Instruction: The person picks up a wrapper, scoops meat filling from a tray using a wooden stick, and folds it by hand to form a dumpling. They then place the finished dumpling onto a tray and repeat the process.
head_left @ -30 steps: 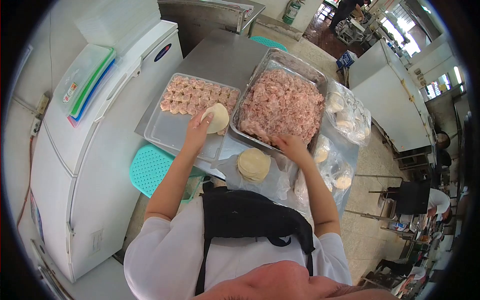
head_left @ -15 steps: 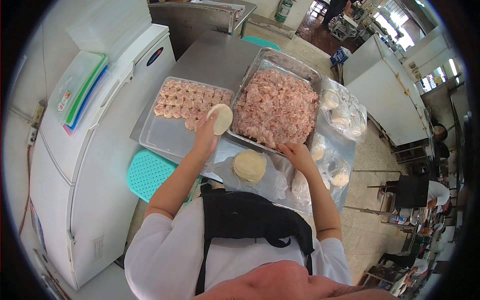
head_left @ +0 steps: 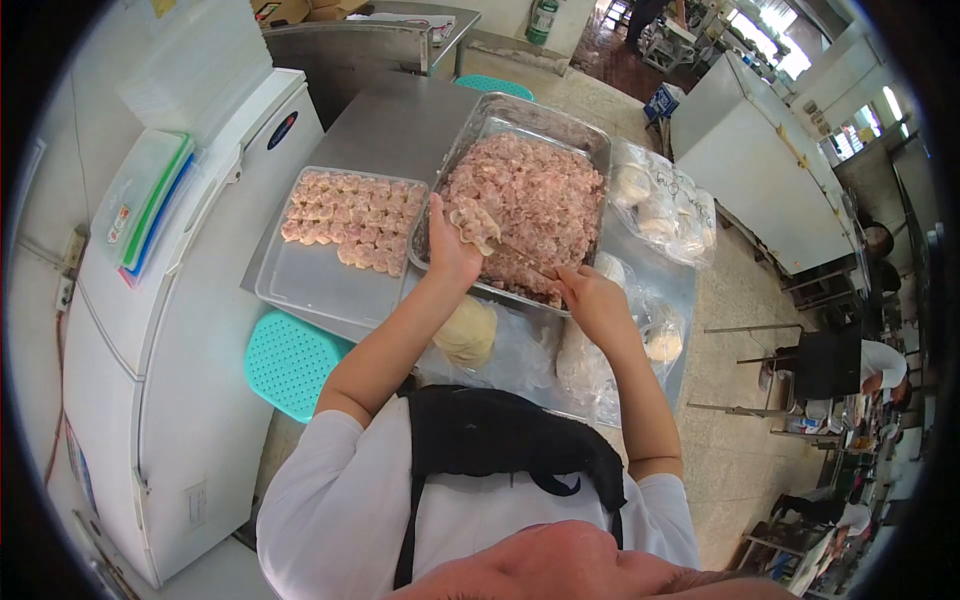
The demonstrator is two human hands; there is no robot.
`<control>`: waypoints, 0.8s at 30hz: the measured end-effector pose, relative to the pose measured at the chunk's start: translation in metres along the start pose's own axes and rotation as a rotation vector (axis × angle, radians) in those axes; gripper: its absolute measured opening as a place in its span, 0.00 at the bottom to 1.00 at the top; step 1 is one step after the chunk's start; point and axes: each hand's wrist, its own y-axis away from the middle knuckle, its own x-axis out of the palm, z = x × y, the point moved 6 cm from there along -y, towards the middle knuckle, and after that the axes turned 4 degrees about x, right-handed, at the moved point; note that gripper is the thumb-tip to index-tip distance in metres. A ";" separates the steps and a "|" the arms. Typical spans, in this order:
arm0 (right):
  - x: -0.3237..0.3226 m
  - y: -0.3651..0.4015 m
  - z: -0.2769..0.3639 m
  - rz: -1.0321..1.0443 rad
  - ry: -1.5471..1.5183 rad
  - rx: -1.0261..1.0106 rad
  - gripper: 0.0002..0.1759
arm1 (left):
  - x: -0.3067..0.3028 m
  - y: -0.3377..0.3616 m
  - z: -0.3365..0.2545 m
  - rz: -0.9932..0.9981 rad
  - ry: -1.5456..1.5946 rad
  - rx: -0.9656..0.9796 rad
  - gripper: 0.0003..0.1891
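My left hand is closed around a round dough wrapper topped with ground meat, over the near left edge of a metal pan. That deep pan holds a large mass of pink ground meat. In my right hand is the end of a thin spatula-like tool, its tip reaching toward the wrapper. A stack of pale wrappers lies on plastic below my left forearm. To the left, a clear plastic tray carries rows of filled dumplings.
Bagged dough wrappers lie right of the pan, with more plastic bags nearer. A white chest freezer stands at left with lids on it. Turquoise stools flank the metal table. Other people work at far right.
My left hand has moved right to the pan's edge, and the wrapper now carries meat. My right hand has lifted slightly, with the tool now visible. The view has shifted a little.
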 end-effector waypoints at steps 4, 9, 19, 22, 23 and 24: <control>0.003 -0.001 -0.012 -0.085 -0.058 -0.016 0.16 | 0.030 0.017 0.004 0.007 -0.058 0.049 0.39; -0.032 0.008 -0.001 0.088 0.188 0.058 0.16 | 0.008 0.013 0.006 -0.149 -0.080 0.026 0.35; -0.031 0.002 -0.043 -0.040 -0.589 -0.064 0.20 | 0.046 0.040 -0.002 0.264 -0.451 0.041 0.28; -0.027 0.009 -0.051 0.258 -0.728 0.175 0.21 | 0.082 0.058 -0.012 0.482 -1.064 0.330 0.37; -0.027 0.011 -0.048 0.367 -0.704 0.165 0.21 | 0.100 0.067 -0.019 0.605 -1.413 0.680 0.41; -0.034 0.012 -0.044 0.371 -0.703 0.159 0.21 | 0.100 0.064 -0.021 0.600 -1.414 0.685 0.41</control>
